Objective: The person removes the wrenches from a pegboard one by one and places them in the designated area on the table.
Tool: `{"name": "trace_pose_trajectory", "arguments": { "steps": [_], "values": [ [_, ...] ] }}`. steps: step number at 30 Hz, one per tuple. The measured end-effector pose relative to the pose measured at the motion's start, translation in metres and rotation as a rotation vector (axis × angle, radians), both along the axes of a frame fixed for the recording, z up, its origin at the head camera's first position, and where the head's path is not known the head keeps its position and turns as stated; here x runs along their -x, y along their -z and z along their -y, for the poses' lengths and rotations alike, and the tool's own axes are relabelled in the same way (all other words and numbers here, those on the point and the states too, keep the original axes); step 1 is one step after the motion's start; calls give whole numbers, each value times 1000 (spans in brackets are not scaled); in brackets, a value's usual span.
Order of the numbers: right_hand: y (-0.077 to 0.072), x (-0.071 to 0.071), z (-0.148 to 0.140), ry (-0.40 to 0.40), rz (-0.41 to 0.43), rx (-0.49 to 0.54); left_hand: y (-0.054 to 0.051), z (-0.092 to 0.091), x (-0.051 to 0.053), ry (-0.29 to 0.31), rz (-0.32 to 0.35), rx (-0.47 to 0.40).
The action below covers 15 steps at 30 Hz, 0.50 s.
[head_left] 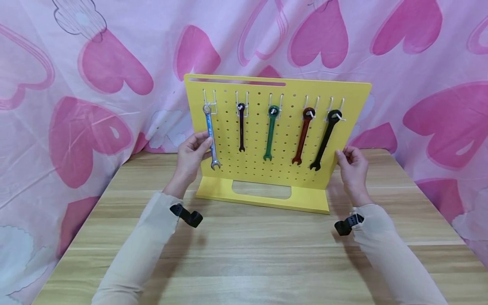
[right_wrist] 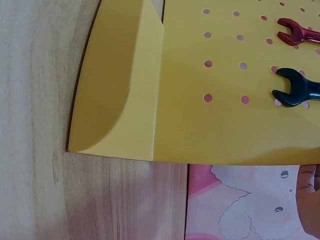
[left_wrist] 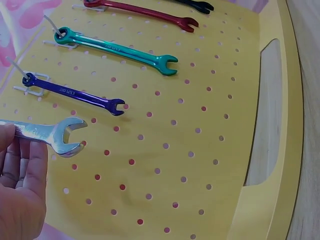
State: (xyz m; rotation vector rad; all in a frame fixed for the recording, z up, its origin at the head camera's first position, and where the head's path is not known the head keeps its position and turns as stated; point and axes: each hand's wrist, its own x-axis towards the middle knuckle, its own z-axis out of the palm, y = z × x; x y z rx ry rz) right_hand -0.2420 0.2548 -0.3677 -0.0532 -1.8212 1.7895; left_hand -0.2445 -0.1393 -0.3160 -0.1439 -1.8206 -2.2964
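Observation:
A yellow pegboard (head_left: 328,90) stands on its folded foot. At its left side my left hand (head_left: 190,154) pinches a silver combination wrench (head_left: 214,156) by the shank, thumb in front; its ring end is at the leftmost white hook, open end pointing down. My right hand (head_left: 353,167) grips the board's right edge, thumb on the front and the other fingers partly hidden; only part of it shows in the right wrist view. Between the hands hang a purple wrench (head_left: 242,131), a green wrench (head_left: 270,135), a red wrench (head_left: 302,137) and a black wrench (head_left: 326,140), all ring end up.
The board rests on a wood-grain table (head_left: 259,254), and its foot (head_left: 213,188) has a wide cutout. A slot runs along the board's top. Close behind hangs a pink curtain (head_left: 160,55) with hearts. White wire hooks (head_left: 280,101) stick out from the board.

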Motion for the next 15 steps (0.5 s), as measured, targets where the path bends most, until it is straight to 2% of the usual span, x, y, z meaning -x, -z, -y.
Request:
{"name": "trace_pose_trajectory", "arguments": {
  "steps": [8, 15],
  "values": [
    [-13, -10, 10, -6, -22, 12, -5, 1, -4, 20, -17, -3],
    [-15, -13, 11, 3, -13, -13, -7, 4, -9, 20, -27, -26]
  ]
}}
